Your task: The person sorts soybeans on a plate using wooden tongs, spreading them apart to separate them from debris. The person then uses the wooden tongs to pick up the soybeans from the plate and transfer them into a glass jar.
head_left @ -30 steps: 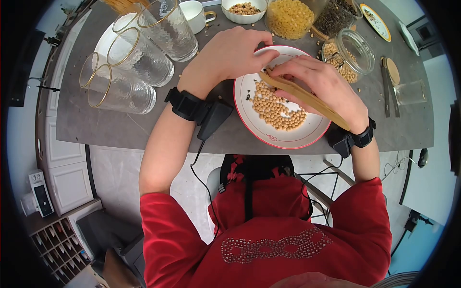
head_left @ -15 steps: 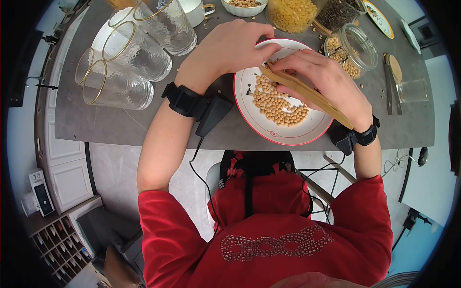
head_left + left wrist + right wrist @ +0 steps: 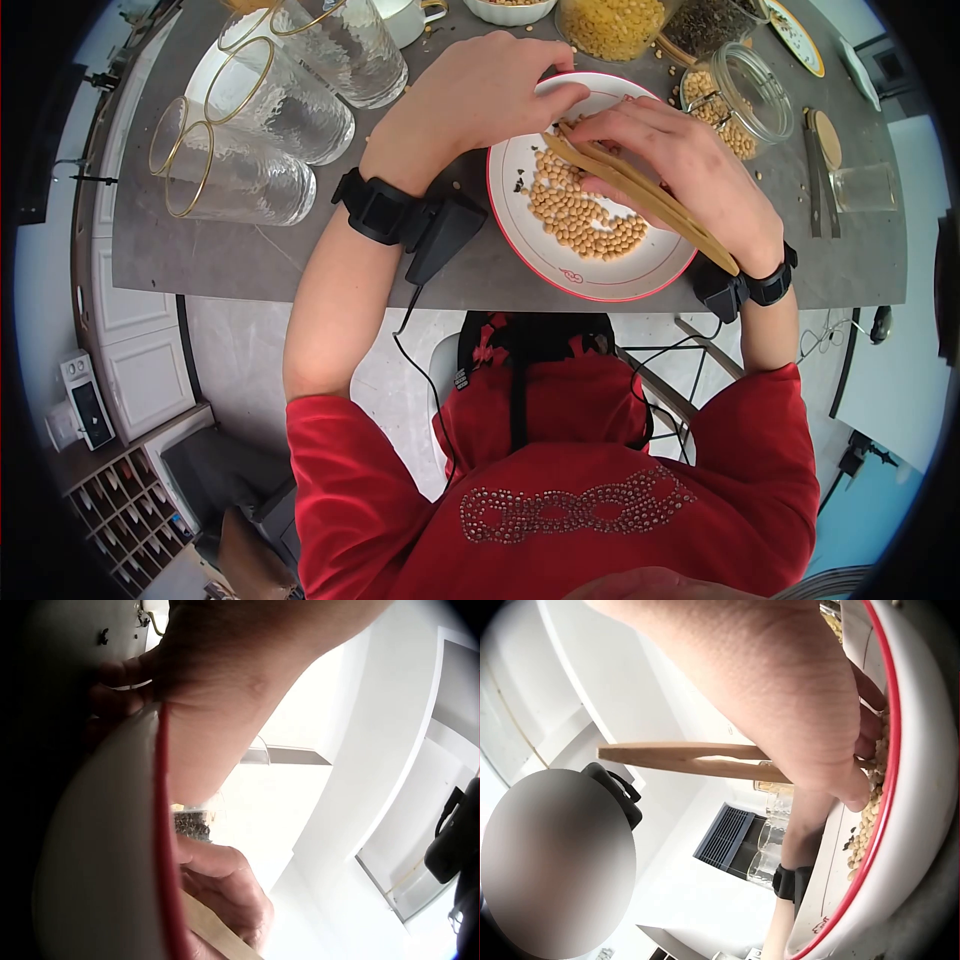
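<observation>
A white plate with a red rim (image 3: 540, 262) holds chickpeas (image 3: 575, 215) and a few dark bits at its left. The right hand (image 3: 700, 170) grips wooden tongs (image 3: 655, 200) over the plate's right part; their tips are low among the peas, partly hidden by the fingers. In the right wrist view the tongs (image 3: 697, 759) stick out behind the hand, and its fingertips reach the chickpeas (image 3: 866, 832). The left hand (image 3: 500, 95) lies at the plate's upper left edge, thumb over the rim; its other fingers go round the outside, seen in the left wrist view beside the rim (image 3: 161, 795).
Several gold-rimmed glasses (image 3: 240, 175) stand at the left. Behind the plate are a white cup (image 3: 402, 20), a bowl (image 3: 510, 12), and a jar of yellow pasta (image 3: 610, 28). An open chickpea jar (image 3: 740, 105) and metal tongs (image 3: 818, 185) are at the right.
The plate, both hands and the tabletop items have shifted slightly upward in the head view. The right hand and tongs have moved a little right; both hands keep much the same pose.
</observation>
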### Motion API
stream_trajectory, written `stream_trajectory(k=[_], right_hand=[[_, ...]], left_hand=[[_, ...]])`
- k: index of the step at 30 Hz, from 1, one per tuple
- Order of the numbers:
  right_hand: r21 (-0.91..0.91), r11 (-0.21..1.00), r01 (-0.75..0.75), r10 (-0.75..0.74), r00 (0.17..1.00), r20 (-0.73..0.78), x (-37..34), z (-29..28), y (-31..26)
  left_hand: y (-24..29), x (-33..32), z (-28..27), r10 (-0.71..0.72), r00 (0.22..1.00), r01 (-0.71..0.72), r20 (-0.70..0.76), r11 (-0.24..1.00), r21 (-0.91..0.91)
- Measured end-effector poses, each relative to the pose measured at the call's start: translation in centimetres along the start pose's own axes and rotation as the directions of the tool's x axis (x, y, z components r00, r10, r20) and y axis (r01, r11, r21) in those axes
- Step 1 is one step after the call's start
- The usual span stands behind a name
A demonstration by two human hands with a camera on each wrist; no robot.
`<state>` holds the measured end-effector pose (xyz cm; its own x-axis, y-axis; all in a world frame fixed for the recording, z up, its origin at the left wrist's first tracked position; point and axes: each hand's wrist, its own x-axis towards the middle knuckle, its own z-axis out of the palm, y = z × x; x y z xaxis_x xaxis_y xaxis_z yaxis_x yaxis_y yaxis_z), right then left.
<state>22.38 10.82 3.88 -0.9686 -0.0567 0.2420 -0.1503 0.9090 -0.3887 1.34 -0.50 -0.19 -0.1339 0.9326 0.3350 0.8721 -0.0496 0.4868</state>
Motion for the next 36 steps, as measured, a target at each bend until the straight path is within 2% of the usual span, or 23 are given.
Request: stream_trajectory(k=[23,25,32,34,35,36], right_hand=[[-0.025,0.999,-0.028,0.028,1.000,0.004,-0.2,0.1,-0.5],[-0.024,1.000,-0.002,0.002,1.000,-0.003,-0.2,0.1,-0.6],[-0.021,1.000,0.000,0.000,1.000,0.000,-0.2,0.0,-0.7],[-0.024,1.000,-0.005,0.005,1.000,0.006,-0.1,0.0,-0.7],[-0.024,1.000,-0.002,0.002,1.000,0.005,-0.1,0.0,-0.7],[-0.011,1.000,-0.013,0.014,1.000,0.009,-0.1,0.0,-0.6]], left_hand=[[0.4,-0.7,0.0,0.005,1.000,-0.005,-0.004,0.997,0.081],[0.5,-0.8,0.0,0.039,0.999,-0.037,-0.015,0.993,0.112],[1.8,-0.6,-1.1,-0.033,0.997,0.028,0.065,0.996,0.082],[1.5,-0.2,-1.1,-0.038,0.992,0.040,0.120,0.999,-0.013],[1.0,-0.3,-0.8,-0.039,0.992,0.040,0.118,0.999,-0.010],[0.5,-0.4,-0.2,0.010,0.999,-0.009,0.048,1.000,-0.020]])
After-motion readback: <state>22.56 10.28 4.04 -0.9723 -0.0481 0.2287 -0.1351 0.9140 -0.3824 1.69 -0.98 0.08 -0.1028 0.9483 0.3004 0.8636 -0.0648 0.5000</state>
